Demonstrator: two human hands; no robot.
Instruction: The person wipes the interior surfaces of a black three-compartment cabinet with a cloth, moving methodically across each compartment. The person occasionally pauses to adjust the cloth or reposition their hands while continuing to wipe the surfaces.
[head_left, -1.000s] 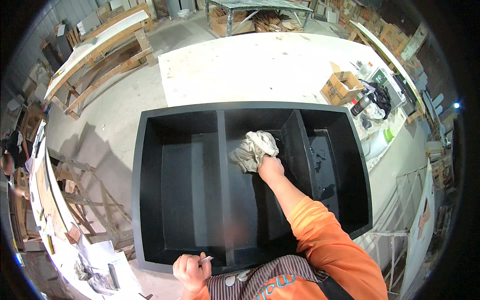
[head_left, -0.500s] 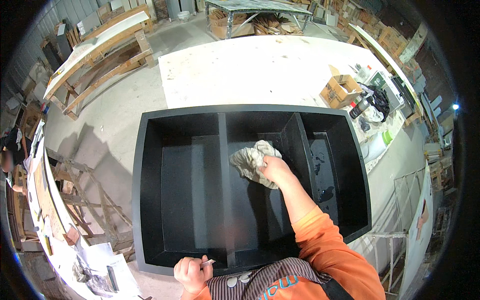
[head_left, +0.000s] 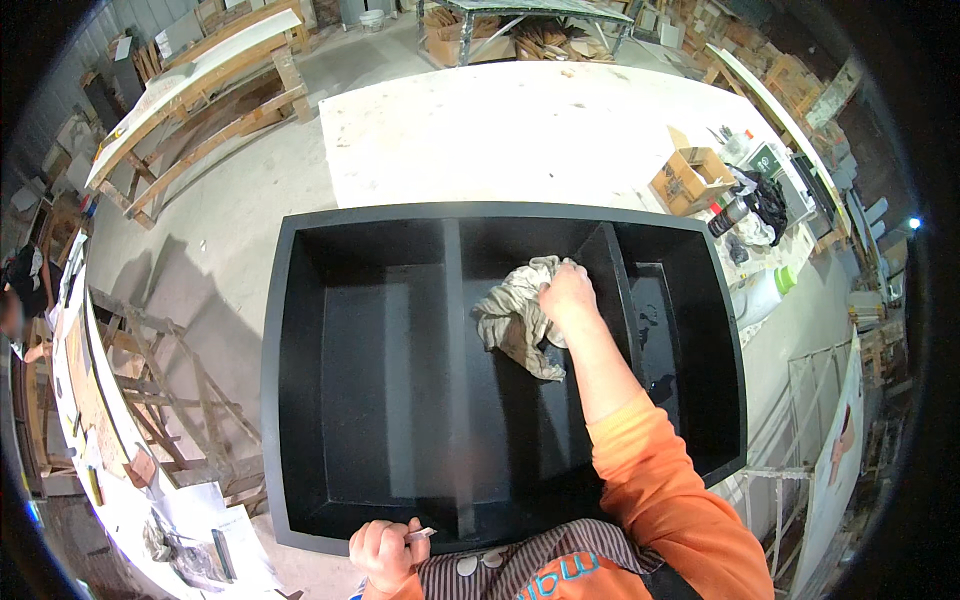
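In front of me lies a large black box [head_left: 452, 370] with two dividers and three open compartments. Inside the middle compartment, toward its far right corner, my right hand [head_left: 568, 297] is closed on a crumpled greyish-white rag [head_left: 517, 312]. The rag hangs loosely out to the left of the hand. At the box's near edge, my left hand [head_left: 383, 552] is closed around a small, thin, light-coloured piece [head_left: 420, 535] that pokes out between thumb and fingers; I cannot make out its kind. Wet patches [head_left: 655, 325] shine on the floor of the right compartment.
A white table [head_left: 480, 130] extends behind the box. On its right stand a cardboard box [head_left: 690, 180], a dark spray can [head_left: 728, 215] and a white jug with a green cap [head_left: 762, 293]. Wooden trestles [head_left: 165, 380] and another person [head_left: 25, 290] are at left.
My right hand has moved slightly right and farther away with the rag, which has changed its folds. My left hand stays at the near edge, still gripping the thin piece.
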